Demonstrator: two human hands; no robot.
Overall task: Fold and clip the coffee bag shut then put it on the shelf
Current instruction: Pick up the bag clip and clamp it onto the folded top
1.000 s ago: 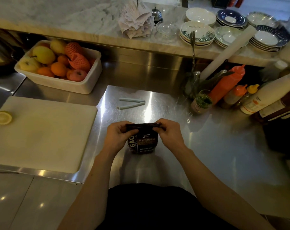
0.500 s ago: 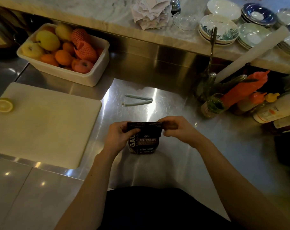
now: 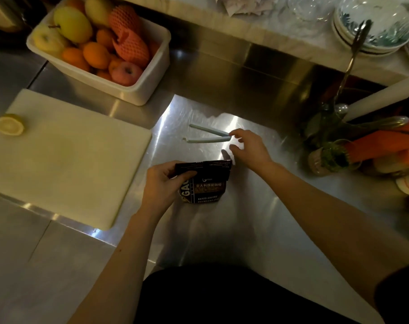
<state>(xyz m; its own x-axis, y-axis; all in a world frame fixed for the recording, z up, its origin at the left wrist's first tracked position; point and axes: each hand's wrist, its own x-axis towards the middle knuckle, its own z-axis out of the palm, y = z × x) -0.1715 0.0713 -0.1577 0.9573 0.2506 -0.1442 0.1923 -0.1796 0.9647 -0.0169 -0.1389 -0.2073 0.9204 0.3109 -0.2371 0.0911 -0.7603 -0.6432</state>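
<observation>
A small dark coffee bag [image 3: 206,183] stands on the steel counter with its top folded over. My left hand [image 3: 162,184] grips the folded top at its left end, thumb across the front. A pale blue bag clip [image 3: 208,136] lies spread in a V on the counter just behind the bag, its hinge end pointing right. My right hand [image 3: 250,148] hovers at that hinge end with fingers apart, the fingertips at or just touching the clip, holding nothing.
A white cutting board [image 3: 58,155] with a lemon half [image 3: 9,125] lies to the left. A white tub of fruit [image 3: 138,90] stands at the back left. Squeeze bottles [image 3: 381,143] and a jar crowd the right; stacked plates [image 3: 372,31] sit on the raised marble ledge.
My right hand has let go of the bag's folded top and moved back toward the clip. My left hand still holds the fold. The camera has tilted down and closer.
</observation>
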